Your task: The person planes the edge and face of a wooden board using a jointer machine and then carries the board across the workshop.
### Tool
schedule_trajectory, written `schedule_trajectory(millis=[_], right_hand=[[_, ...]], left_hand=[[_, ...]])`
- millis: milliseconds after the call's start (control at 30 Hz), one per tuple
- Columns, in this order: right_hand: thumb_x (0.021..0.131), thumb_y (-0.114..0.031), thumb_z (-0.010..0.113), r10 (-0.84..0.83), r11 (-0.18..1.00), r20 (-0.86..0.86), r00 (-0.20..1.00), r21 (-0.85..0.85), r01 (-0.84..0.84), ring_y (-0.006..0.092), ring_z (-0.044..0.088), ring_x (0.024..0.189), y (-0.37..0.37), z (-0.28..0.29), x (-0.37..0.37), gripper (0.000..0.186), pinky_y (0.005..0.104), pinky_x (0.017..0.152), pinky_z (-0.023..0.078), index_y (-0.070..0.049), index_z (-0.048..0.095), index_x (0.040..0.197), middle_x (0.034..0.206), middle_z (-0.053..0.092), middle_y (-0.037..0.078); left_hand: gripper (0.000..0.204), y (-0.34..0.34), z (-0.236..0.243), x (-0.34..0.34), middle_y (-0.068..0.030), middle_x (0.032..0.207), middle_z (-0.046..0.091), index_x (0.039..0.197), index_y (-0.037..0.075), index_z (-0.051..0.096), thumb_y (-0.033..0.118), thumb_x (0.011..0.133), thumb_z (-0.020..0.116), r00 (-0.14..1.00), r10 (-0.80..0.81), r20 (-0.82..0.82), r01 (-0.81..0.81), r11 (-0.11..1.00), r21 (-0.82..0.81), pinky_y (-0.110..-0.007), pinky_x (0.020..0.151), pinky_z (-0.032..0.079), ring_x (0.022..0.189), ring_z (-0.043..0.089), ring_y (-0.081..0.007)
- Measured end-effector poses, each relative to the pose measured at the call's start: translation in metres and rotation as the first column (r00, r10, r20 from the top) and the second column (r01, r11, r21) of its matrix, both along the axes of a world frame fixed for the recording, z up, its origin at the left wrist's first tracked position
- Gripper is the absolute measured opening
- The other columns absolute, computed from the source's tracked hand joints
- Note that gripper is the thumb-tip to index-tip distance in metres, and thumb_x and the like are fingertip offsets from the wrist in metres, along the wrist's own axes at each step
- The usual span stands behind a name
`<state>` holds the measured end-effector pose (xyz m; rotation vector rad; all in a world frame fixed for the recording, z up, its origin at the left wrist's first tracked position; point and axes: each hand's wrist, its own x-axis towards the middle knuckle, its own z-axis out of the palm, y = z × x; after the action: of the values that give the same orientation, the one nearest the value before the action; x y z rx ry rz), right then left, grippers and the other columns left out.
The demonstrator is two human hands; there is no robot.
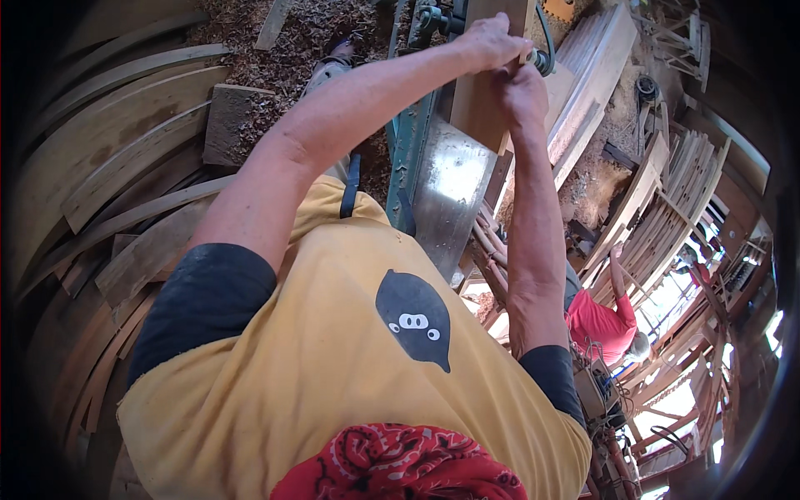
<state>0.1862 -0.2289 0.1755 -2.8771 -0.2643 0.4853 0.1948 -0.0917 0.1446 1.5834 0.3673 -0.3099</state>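
wooden board (471, 112) at 1 o'clock, long and thick, lower end over a shiny metal machine bed (450, 179); can't tell if they touch. left hand (493, 43) up at 1 o'clock, over the board, fingers bent; right hand (522, 90) just below it, at the board's right side, fingers curled. hands close together by a round metal fitting (543, 62). grip of each: can't tell whether closed on something, fingertips hidden. green machine frame (407, 158) left of the metal bed. wood shavings (287, 37) at 11 o'clock. curved planks (137, 104) piled at 10 o'clock. pale boards (590, 71) between 1 and 2 o'clock, long stack of strips (679, 196) near 3. co-worker in red shirt (602, 323) near 4 o'clock, well apart. yellow top (333, 333) mid-frame, red bandana (400, 462) at 6.
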Motion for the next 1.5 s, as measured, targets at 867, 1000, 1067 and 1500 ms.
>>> schedule_trajectory(millis=[867,1000,1067,1500], right_hand=[[0.082,-0.029,0.067,0.128,0.951,0.016,0.992,0.283,-0.127,0.0204,0.065,0.056,0.051,-0.036,0.22,0.025,0.0385,0.054,0.045,-0.006,0.075,0.082,0.059,0.064,0.011],[0.085,-0.028,0.067,0.181,0.936,0.042,0.983,0.299,-0.185,0.0165,0.063,0.055,0.066,-0.04,0.243,0.023,0.0361,0.053,0.044,-0.007,0.075,0.081,0.058,0.063,0.007],[0.089,-0.027,0.066,0.193,0.895,-0.058,0.979,0.419,-0.152,0.0118,0.059,0.055,0.057,-0.049,0.258,0.023,0.0329,0.051,0.042,-0.008,0.075,0.082,0.058,0.061,0.0],[0.084,-0.018,0.069,0.0,0.9,0.039,0.999,0.435,-0.017,0.0371,0.067,0.074,-0.067,0.028,-0.073,0.02,0.0441,0.067,0.05,-0.005,0.058,0.095,0.076,0.065,0.018]], left_hand=[[0.051,0.074,-0.006,0.199,-0.023,0.092,0.071,0.097,-0.003,0.072,0.046,0.084,0.069,0.999,0.05,0.003,-0.05,0.998,0.031,-0.042,0.066,0.056,0.076,0.071,-0.0311],[0.047,0.091,-0.007,0.218,-0.02,0.08,0.07,0.093,-0.002,0.072,0.044,0.084,0.068,1.0,0.0,0.015,-0.001,0.998,0.062,-0.042,0.059,0.054,0.065,0.068,-0.0299],[0.045,0.09,0.0,0.227,-0.0189,0.077,0.07,0.091,-0.001,0.072,0.044,0.085,0.067,0.999,-0.043,-0.015,0.043,0.998,0.044,-0.042,0.056,0.053,0.061,0.067,-0.0295],[0.105,-0.039,0.047,-0.062,-0.0396,0.145,0.028,0.15,-0.016,0.012,0.041,0.083,0.07,0.992,-0.02,0.124,0.021,1.0,-0.009,-0.044,0.114,0.036,0.134,0.039,-0.0506]])
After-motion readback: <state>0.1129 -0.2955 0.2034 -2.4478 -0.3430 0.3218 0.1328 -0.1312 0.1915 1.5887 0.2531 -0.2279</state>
